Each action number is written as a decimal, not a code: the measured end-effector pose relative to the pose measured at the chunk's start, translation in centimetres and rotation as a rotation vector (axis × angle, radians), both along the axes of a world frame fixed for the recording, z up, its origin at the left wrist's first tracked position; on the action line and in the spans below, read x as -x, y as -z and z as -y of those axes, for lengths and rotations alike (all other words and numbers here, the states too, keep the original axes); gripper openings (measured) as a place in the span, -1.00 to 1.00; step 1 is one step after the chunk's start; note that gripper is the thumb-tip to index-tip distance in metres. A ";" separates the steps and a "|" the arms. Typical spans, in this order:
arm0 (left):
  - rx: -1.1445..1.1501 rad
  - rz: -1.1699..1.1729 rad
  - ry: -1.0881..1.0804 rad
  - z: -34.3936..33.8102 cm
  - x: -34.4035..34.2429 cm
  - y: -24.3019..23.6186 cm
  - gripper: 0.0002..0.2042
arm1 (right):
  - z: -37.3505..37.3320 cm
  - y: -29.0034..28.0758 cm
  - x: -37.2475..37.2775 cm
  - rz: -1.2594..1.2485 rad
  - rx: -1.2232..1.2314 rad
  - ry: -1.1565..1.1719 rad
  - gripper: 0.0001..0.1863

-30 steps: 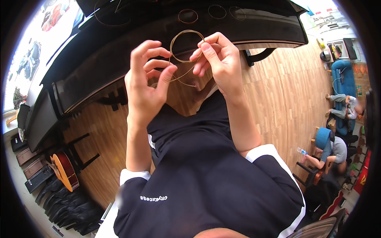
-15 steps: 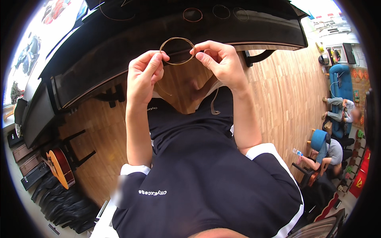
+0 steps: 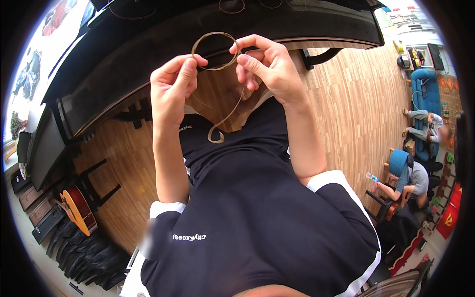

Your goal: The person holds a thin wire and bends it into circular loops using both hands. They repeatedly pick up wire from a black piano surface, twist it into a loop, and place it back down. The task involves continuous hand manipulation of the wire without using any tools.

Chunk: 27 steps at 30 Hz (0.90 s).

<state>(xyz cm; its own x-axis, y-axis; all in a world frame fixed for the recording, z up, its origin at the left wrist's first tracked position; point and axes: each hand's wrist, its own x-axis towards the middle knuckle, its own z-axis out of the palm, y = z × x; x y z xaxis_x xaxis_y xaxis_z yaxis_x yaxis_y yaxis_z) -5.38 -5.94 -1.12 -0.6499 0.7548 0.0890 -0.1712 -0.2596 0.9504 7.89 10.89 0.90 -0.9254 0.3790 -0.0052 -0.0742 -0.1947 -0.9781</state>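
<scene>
Between my hands is a thin, brass-coloured coil of string (image 3: 214, 69), held up in front of the black piano (image 3: 321, 22). My left hand (image 3: 173, 86) pinches the coil's left side with thumb and forefinger. The right side is gripped by my right hand (image 3: 272, 72), its other fingers curled below. A loose strand (image 3: 225, 121) dangles from the coil to a small loop over my lap. More thin rings of string (image 3: 231, 11) lie on the piano's top edge.
An acoustic guitar (image 3: 79, 210) and cases (image 3: 47, 225) stand at lower left, near a black stand (image 3: 101, 175). On the right, one person (image 3: 428, 128) sits on a blue sofa (image 3: 420, 84); another (image 3: 415, 180) sits nearer, beside a blue chair (image 3: 398, 168).
My left fingers, spread a second ago, have closed on the coil. Since half a second ago both hands have risen slightly, and the dangling end has swung left.
</scene>
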 end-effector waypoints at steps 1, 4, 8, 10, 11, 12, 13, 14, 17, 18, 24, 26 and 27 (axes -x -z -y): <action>0.019 0.004 0.015 -0.1 -0.2 -0.2 -0.81 | 0.0 0.1 0.0 0.009 0.005 -0.001 -0.89; 0.052 -0.006 -0.049 -0.5 -0.8 -0.7 -0.84 | -0.2 0.3 0.1 0.012 -0.018 0.070 -0.91; 0.105 -0.160 -0.170 -0.4 -0.9 -0.3 -0.88 | 0.0 0.3 0.1 0.006 -0.051 0.112 -0.82; 0.090 -0.244 -0.201 -0.2 -0.9 0.2 -0.90 | 0.1 0.6 0.1 0.012 -0.048 0.098 -0.78; 0.052 -0.271 -0.221 -0.4 -1.0 0.4 -0.90 | 0.2 0.7 0.2 0.016 -0.030 0.076 -0.77; 0.014 -0.299 -0.242 -0.5 -1.0 0.4 -0.89 | 0.4 0.8 0.3 0.018 -0.013 0.052 -0.75; 0.006 -0.284 -0.240 -0.6 -1.1 0.4 -0.89 | 0.5 0.9 0.3 0.021 0.003 0.029 -0.74; -0.003 -0.270 -0.238 -0.7 -1.2 0.3 -0.88 | 0.6 1.2 0.2 0.025 0.001 0.021 -0.73; -0.057 -0.194 -0.210 -0.8 -1.8 0.2 -0.87 | 1.3 1.2 0.4 0.045 -0.049 0.029 -0.74; -0.077 -0.161 -0.189 -0.9 -2.0 0.2 -0.87 | 1.5 1.2 0.5 0.071 -0.079 0.034 -0.74; -0.117 -0.166 -0.148 -1.1 -2.8 -0.8 -0.89 | 2.4 2.2 0.9 0.114 -0.160 0.123 -0.74; -0.118 -0.129 -0.112 -0.8 -3.1 -0.9 -0.88 | 2.5 2.2 1.1 0.120 -0.223 0.172 -0.74; -0.107 -0.177 -0.133 -0.8 -3.1 -0.7 -0.89 | 2.6 2.3 1.2 0.125 -0.262 0.199 -0.75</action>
